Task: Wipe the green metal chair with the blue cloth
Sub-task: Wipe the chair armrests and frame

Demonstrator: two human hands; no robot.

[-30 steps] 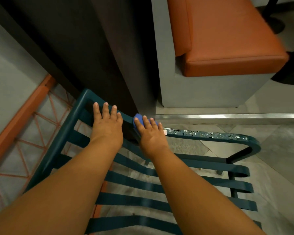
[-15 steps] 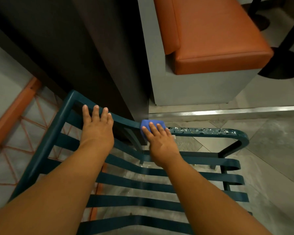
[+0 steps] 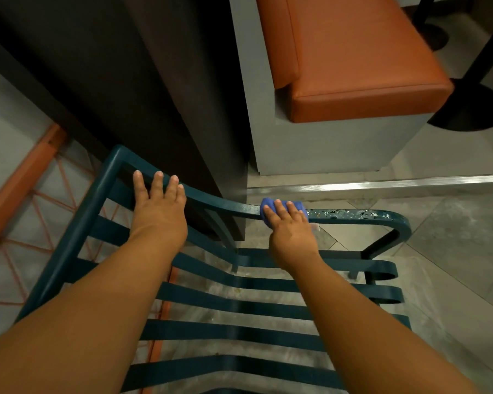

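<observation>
Your right hand (image 3: 292,231) has slid along the top rail of the green chair (image 3: 239,207), and the blue cloth (image 3: 271,207) has gone with it: a second ago the cloth sat close to the dark pillar (image 3: 160,89), right beside your other hand, and now it's well out toward the rounded corner of the rail. The grip there is fingers laid over the cloth and curled onto it, pressing it down on the rail, with the blue bunched up under and ahead of the fingertips (image 3: 278,204); a small pale tag (image 3: 315,227) pokes out on the right side of the hand. Just past the cloth the rail shows a run of pale chipped specks (image 3: 350,214), and the cloth now sits at the near end of that patch, where before it was short of it. Your left hand (image 3: 158,206) rests where it was on the same rail, nearer the left corner, fingers straight and a little spread, lying flat over the bar and holding nothing. So the gap between your two hands has opened up; they were almost side by side a second back. The seat slats (image 3: 239,305) run across below your forearms. An orange padded seat (image 3: 362,69) on its grey base sits beyond the chair, an orange lattice frame (image 3: 20,177) lies to the left, and grey floor tiles (image 3: 453,237) show to the right.
</observation>
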